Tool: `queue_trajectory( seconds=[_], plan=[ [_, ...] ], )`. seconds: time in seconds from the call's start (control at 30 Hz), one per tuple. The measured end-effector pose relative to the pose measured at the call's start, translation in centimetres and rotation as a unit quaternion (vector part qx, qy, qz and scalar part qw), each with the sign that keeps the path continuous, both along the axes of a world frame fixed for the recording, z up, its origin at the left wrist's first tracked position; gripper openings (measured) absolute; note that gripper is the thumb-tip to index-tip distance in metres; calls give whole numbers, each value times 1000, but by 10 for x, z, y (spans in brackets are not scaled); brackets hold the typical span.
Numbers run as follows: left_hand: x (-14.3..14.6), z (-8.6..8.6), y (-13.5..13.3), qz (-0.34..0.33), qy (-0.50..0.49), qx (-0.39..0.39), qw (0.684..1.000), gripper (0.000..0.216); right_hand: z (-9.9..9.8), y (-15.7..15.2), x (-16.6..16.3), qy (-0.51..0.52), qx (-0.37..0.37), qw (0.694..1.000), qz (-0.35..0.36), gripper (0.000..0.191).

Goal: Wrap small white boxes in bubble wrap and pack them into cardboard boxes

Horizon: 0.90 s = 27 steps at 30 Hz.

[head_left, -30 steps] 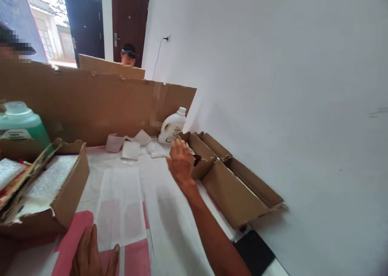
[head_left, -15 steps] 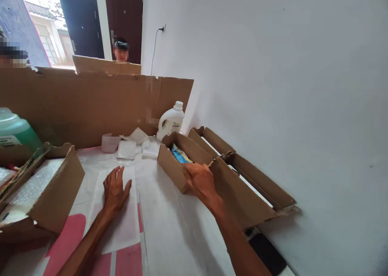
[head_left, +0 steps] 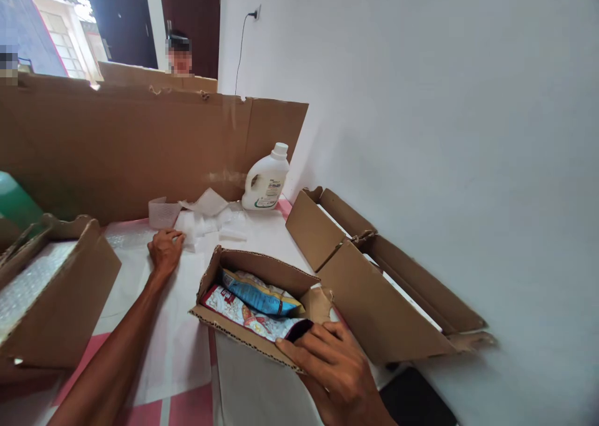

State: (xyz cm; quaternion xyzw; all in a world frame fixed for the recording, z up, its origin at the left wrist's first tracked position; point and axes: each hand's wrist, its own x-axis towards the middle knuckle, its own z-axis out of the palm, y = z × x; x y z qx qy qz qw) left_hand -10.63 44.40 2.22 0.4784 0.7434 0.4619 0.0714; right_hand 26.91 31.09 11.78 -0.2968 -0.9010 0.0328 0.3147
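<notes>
Your right hand (head_left: pixel 334 367) grips the near corner of the open carton (head_left: pixel 255 301) just ahead of it; support it from beneath so the snack packets (head_left: pixel 255 304) stay put. Your left hand (head_left: pixel 165 249) rests loosely curled on the foam pieces (head_left: pixel 196 223); pinch just one.

A plain white wall (head_left: pixel 421 101) fills the right, from twelve to four o'clock. A socket (head_left: pixel 256 13) sits high at twelve, its cable (head_left: pixel 241 52) hanging down the wall. At eleven stands a dark door (head_left: pixel 196 20), and beside it a bright window (head_left: pixel 51 20) lets in daylight. A tall cardboard screen (head_left: pixel 116 145) runs across from nine to twelve.
</notes>
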Motion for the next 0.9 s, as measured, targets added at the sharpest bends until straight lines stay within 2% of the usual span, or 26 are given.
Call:
queue_trajectory(
  seconds=[0.07, 0.13, 0.2, 0.3, 0.37, 0.47, 0.53, 0.6, 0.67, 0.7, 0.77, 0.83, 0.9],
  plan=[
    [-11, 9, -29, 16, -21, 18, 999, 50, -1, 2, -5, 3, 4, 1000, 0, 37],
    [-18, 15, -72, 46, -45, 36, 997, 50, -4, 3, -13, 11, 16, 1000, 1, 34],
    [-18, 15, -126, 87, -73, 49, 992, 51, -5, 5, -24, 27, 33, 999, 10, 30],
    [-5, 6, -216, 122, -137, 41, 982, 45, -7, 5, -40, 43, 44, 997, 41, 26],
    [9, -1, -268, 151, -310, 55, 937, 38, -7, 5, -51, 43, 43, 996, 65, 26],
    [27, -7, -325, 145, -514, 90, 841, 39, -10, 7, -67, 44, 56, 993, 91, 27],
    [31, -9, -349, 105, -627, 112, 764, 40, -13, 10, -77, 47, 66, 991, 104, 28],
    [31, -8, -364, 37, -732, 127, 669, 43, -15, 10, -83, 43, 66, 991, 109, 27],
    [31, -4, -373, -7, -783, 132, 607, 49, -12, 6, -85, 32, 69, 993, 92, 26],
    [32, 0, -374, -8, -795, 135, 591, 50, -8, 0, -84, 24, 75, 994, 75, 28],
    [40, 9, -374, 24, -799, 136, 586, 51, 2, -18, -80, 12, 87, 995, 38, 45],
    [53, 20, -370, 61, -787, 121, 601, 48, 12, -44, -77, -6, 76, 996, 45, 70],
    [69, 31, -365, 83, -773, 99, 621, 44, 19, -73, -77, -35, 40, 994, 99, 84]
  ],
)
